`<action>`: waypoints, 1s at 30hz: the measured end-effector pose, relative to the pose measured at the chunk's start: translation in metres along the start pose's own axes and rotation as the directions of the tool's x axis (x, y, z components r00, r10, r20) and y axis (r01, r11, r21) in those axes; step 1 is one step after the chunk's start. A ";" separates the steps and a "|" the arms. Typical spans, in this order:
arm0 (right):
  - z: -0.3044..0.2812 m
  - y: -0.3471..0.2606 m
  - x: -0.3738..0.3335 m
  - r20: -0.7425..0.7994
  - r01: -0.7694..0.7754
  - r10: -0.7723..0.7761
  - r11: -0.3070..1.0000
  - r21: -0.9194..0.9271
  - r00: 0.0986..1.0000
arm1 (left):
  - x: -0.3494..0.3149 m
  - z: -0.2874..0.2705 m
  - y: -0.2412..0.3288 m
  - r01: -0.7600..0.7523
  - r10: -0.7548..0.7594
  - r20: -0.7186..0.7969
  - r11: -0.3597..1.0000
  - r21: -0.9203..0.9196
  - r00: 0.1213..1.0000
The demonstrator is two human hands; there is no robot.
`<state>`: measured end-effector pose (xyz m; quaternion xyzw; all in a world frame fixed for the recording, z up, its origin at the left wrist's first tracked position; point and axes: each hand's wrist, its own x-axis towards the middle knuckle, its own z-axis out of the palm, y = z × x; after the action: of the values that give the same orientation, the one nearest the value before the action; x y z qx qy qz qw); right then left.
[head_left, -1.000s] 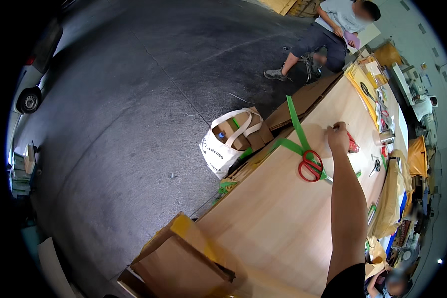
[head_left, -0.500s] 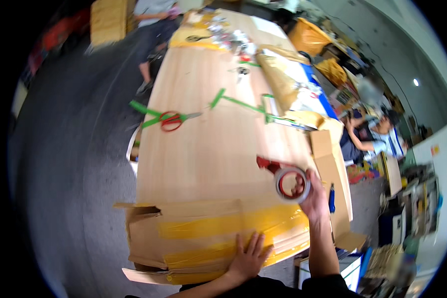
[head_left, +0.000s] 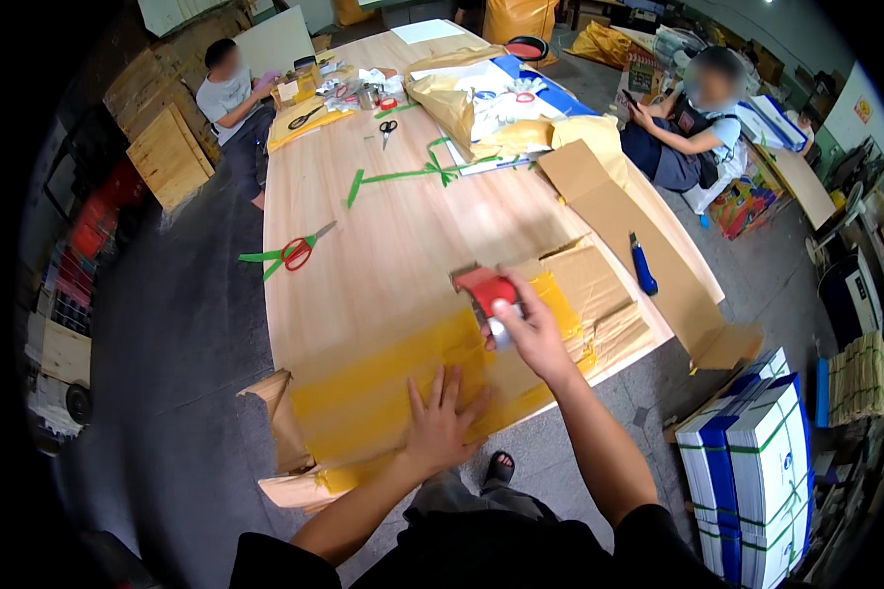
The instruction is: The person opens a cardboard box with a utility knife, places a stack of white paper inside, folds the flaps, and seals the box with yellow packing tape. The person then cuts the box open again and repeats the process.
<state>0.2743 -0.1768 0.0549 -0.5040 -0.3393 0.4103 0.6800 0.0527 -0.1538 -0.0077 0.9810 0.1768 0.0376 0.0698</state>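
My left hand (head_left: 440,424) lies flat with fingers spread on a flattened cardboard package (head_left: 363,412) at the near end of the table. Wide yellow tape strips (head_left: 383,378) cover much of the cardboard. My right hand (head_left: 532,334) is wrapped round a red tape dispenser (head_left: 493,292), held over the package's middle right. The dispenser's roll is mostly hidden by the hand. Whether its edge touches the cardboard I cannot tell. Red-handled scissors (head_left: 299,252) lie on the table's left side with green strips (head_left: 265,257) beneath them.
A long cardboard piece (head_left: 629,231) with a blue utility knife (head_left: 642,265) on it runs along the right edge. Brown wrapping paper (head_left: 447,108), black scissors (head_left: 387,131) and green strips (head_left: 403,176) lie farther back. Two people sit beside the table. Tied white-and-blue bundles (head_left: 751,471) stand at lower right.
The right hand has brought the tape dispenser left and nearer, over the package, and turned it. The left hand stays spread on the cardboard. The view has shifted, showing more floor nearby.
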 end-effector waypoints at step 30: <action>-0.042 0.015 -0.234 -0.083 -0.227 0.214 0.845 -0.484 0.973 | 0.003 -0.011 0.011 -0.004 0.001 0.028 0.995 0.099 1.000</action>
<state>0.2067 -0.4017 0.0180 -0.7006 -0.3633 0.3798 0.4827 0.0585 -0.1612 0.0045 0.9839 0.1763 0.0150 0.0235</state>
